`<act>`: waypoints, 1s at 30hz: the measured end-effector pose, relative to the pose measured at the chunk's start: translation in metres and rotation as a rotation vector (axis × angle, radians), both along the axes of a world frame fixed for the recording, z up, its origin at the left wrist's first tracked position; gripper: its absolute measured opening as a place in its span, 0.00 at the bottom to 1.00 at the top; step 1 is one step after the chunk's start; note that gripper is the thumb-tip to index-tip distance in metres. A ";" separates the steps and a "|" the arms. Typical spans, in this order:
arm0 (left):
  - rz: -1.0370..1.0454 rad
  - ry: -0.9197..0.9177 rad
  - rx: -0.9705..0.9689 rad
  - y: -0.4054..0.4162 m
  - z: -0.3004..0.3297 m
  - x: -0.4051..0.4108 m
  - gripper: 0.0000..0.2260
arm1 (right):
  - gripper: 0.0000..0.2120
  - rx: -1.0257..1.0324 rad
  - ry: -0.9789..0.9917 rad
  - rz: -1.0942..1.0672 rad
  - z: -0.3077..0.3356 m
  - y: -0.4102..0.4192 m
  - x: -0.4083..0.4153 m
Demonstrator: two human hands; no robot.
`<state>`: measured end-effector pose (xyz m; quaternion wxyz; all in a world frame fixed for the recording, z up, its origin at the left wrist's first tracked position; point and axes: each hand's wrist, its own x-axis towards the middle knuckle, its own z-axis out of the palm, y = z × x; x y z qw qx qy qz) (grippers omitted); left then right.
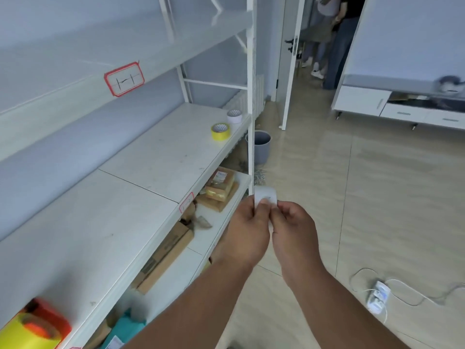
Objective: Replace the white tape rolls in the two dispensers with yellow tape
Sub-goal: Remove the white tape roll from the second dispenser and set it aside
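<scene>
Both my hands are out in front of the shelf's right end, holding one white tape roll point(266, 196) between them. My left hand point(247, 233) pinches its left side with thumb and fingers, and my right hand point(293, 231) grips its lower right side. A loose yellow tape roll point(220, 132) stands on the middle shelf point(141, 177) near the far right end, with a white tape roll point(234, 116) just behind it. An orange dispenser point(47, 321) loaded with yellow tape point(22, 335) lies at the shelf's near left corner.
The lower shelf holds cardboard boxes point(163, 258), yellow packets point(220, 187) and a teal package point(125, 328). A grey bucket point(261, 149) stands on the floor behind the shelf post. A power strip with white cables point(377, 297) lies on the floor at right. People stand in the doorway point(327, 39).
</scene>
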<state>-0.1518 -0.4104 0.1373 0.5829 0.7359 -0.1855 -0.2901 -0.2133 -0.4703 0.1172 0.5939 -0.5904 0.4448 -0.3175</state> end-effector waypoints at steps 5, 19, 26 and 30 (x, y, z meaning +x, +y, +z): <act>-0.015 -0.030 -0.015 -0.033 -0.001 0.026 0.13 | 0.08 -0.025 0.015 -0.036 0.004 -0.030 0.025; -0.020 -0.077 -0.086 -0.124 0.010 0.076 0.11 | 0.05 0.039 -0.039 -0.081 0.016 -0.119 0.076; 0.023 -0.101 -0.137 -0.198 0.028 0.065 0.12 | 0.05 0.003 -0.071 -0.017 0.032 -0.200 0.069; 0.064 -0.111 -0.162 -0.244 0.033 0.053 0.11 | 0.06 -0.034 -0.072 0.023 0.041 -0.247 0.058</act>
